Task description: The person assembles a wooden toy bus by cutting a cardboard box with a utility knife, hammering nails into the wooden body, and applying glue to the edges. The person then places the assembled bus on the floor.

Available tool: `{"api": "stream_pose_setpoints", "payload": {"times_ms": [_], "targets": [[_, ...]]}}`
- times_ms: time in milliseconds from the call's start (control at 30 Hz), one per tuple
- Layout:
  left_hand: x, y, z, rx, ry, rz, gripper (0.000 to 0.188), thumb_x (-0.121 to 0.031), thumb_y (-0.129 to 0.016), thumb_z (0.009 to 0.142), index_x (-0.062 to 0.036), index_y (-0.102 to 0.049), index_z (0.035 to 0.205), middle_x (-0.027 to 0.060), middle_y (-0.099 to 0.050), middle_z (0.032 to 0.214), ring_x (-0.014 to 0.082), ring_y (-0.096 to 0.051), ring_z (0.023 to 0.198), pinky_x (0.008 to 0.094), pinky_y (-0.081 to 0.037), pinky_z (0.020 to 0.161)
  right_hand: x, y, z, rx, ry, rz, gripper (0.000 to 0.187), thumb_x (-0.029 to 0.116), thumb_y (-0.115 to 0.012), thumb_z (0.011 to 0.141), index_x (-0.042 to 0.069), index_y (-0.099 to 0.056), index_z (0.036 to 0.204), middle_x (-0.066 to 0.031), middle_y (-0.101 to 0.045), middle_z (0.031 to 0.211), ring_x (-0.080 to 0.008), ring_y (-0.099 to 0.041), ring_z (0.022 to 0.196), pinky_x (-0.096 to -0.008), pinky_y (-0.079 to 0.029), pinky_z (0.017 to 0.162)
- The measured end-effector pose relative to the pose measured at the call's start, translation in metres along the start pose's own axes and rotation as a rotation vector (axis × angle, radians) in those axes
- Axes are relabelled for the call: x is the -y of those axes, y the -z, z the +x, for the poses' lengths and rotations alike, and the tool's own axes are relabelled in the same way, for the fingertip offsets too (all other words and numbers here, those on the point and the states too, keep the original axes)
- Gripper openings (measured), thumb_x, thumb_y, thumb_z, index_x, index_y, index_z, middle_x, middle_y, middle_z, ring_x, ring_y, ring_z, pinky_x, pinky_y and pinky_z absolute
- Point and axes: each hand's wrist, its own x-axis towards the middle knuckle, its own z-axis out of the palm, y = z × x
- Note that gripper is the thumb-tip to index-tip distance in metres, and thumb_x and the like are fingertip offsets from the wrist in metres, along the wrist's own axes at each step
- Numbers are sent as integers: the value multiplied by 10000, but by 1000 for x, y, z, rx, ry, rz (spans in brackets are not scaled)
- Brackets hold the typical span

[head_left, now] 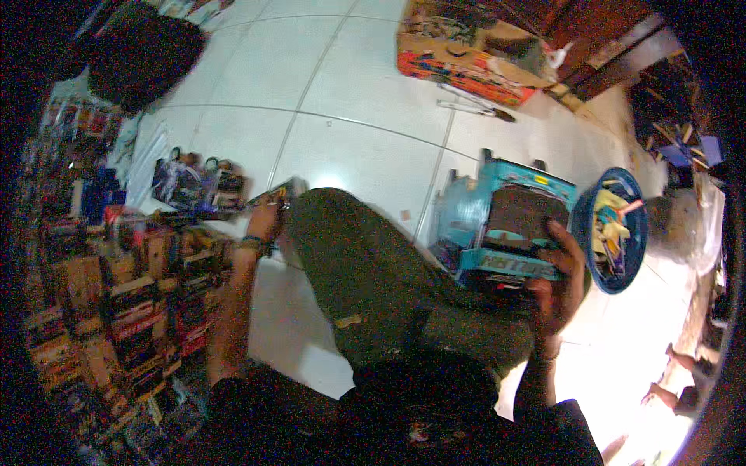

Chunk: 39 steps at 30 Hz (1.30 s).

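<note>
Head view, across from the person: left hand (265, 223) curled, fingers closed round a small dark shiny object (290, 194), just beside the raised knee (330, 213); right hand (566, 279) half-curled at the near right side of a teal case (536, 180), fingers by a dark flat piece (524, 211) set in it, can't tell whether it grips; blue basin (640, 245) just right of the case, stacked packs (132, 311) at far left, tiled floor (365, 78) beneath
</note>
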Motion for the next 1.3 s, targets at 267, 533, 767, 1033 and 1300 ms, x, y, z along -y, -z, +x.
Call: {"api": "stream_pose_setpoints", "payload": {"times_ms": [267, 533, 767, 1033, 1300], "targets": [[-65, 129, -71, -579, -65, -197, 393, -246, -431, 1023, 8, -490, 1317, 217, -527, 1318, 337, -513, 1228, 401, -405, 1041, 3, -1, 6, -7, -5, 5, 479, 429, -707, 774, 45, -601, 1040, -166, -587, 1277, -345, -546, 1194, -419, -438, 1006], [-201, 169, -130, -17, 91, -2195, 677, -567, -377, 984, -6, -416, 1363, 132, -561, 1293, 267, -563, 1176, 400, -427, 1042, 4, 2, 6, 33, 9, -55, 452, 403, -709, 793, 50, -590, 1049, -196, -587, 1269, -355, -561, 1171, -423, -462, 975], [-248, 155, -148, 365, -166, -1251, 450, -272, -542, 992, -31, -438, 1357, 32, -645, 1047, 95, -590, 936, 271, -482, 837, 4, 2, 2, 52, -60, -7, 513, 518, -576, 911, 22, -575, 1039, -238, -534, 1304, -370, -530, 1198, -450, -407, 1013], [-286, 155, -149, 557, -383, -1392, 565, -327, -647, 935, -29, -434, 1365, 15, -554, 1055, 75, -492, 914, 262, -451, 759, -2, 0, 1, 30, 60, -53, 450, 443, -501, 972, 11, -562, 1082, -275, -516, 1314, -368, -495, 1231, -451, -364, 1046], [-299, 152, -133, 640, -356, -1358, 460, -320, -674, 920, -22, -522, 1236, -26, -592, 830, 54, -543, 752, 246, -440, 637, -5, 0, -2, 11, 73, -86, 472, 462, -495, 972, 5, -559, 1070, -284, -515, 1319, -378, -487, 1240, -468, -336, 1063]]}}
